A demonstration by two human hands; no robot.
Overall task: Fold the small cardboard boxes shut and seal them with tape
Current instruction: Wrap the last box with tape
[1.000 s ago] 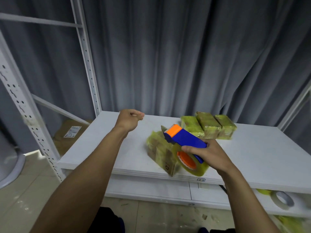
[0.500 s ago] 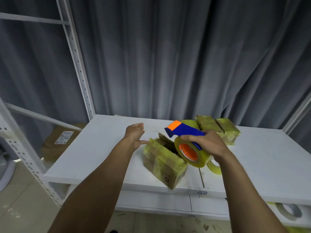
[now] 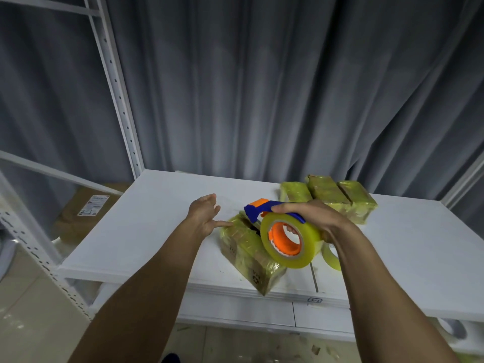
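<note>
A small cardboard box (image 3: 246, 254) wrapped in yellowish tape lies on the white shelf top (image 3: 146, 231), one corner over the front edge. My right hand (image 3: 311, 218) grips a blue and orange tape dispenser (image 3: 284, 238) with a yellow tape roll, held just above the box's right side. My left hand (image 3: 204, 217) hovers with fingers spread at the box's left end, one fingertip touching its top corner. A top flap by the dispenser looks slightly raised.
Three taped boxes (image 3: 330, 196) sit in a row at the back right. A loose tape loop (image 3: 331, 258) lies right of my wrist. White rack uprights (image 3: 115, 85) stand on the left, a grey curtain behind. A brown carton (image 3: 86, 213) rests on the floor to the left.
My left hand came down from a raised fist and opened beside the box. The right hand lifted the dispenser off the box and turned the roll toward me.
</note>
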